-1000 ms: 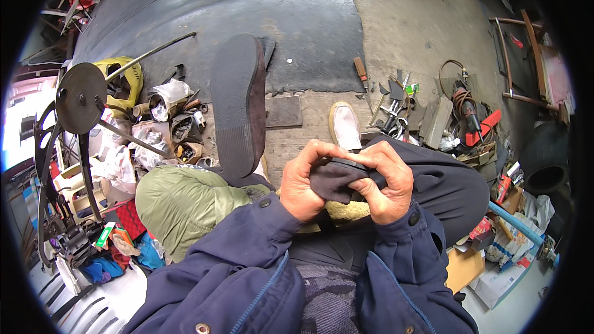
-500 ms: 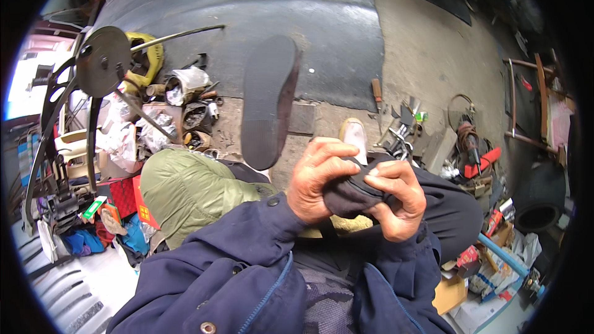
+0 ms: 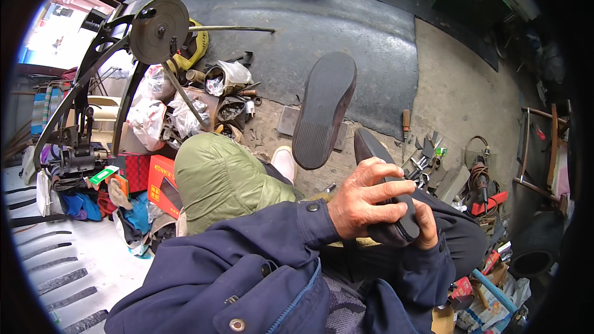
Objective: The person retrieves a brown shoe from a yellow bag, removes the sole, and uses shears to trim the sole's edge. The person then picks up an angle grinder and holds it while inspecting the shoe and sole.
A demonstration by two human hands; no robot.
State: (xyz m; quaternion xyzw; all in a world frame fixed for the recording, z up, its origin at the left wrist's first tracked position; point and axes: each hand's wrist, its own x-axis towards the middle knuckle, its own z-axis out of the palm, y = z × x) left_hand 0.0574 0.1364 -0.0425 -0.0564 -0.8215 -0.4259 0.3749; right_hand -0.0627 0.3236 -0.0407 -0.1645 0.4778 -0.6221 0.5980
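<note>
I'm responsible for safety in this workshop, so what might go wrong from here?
The dark shoe might slip, since only the left hand and right hand appear to support it. The loose tools on the floor beyond the right knee could get kicked if that leg shifts.

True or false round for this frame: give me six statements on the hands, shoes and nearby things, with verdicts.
1. The left hand is on the held shoe. True.
2. The right hand touches nothing. False: it is on the held shoe too.
3. The second shoe is seen from underneath. True.
4. The padded fabric is red. False: it is green.
5. The red box is left of the padded fabric. True.
6. The wooden-handled tool is left of the second shoe. False: it is to the right.
</note>
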